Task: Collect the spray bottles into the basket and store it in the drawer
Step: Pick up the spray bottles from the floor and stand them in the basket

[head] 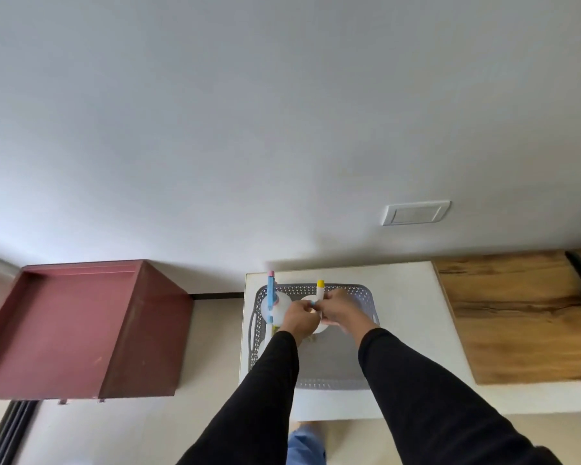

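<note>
Here both hands, left hand (299, 317) and right hand (341, 308), pinch the yellow-tipped spray bottle (320, 297) upright inside the grey basket (336, 377) on the white table (410, 297); probably light, rigid, slick plastic; best gripped at the neck.

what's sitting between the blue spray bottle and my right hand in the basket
In the head view, your left hand and the yellow-tipped spray bottle it holds with your right hand, right of the blue spray bottle.

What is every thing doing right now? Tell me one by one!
Grey basket: on white table, holding bottles.
Blue-nozzle bottle: upright in basket.
Yellow-tipped bottle: upright in basket, held.
Left hand: gripping yellow-tipped bottle.
Right hand: gripping it too.
Red drawer: open.
</note>
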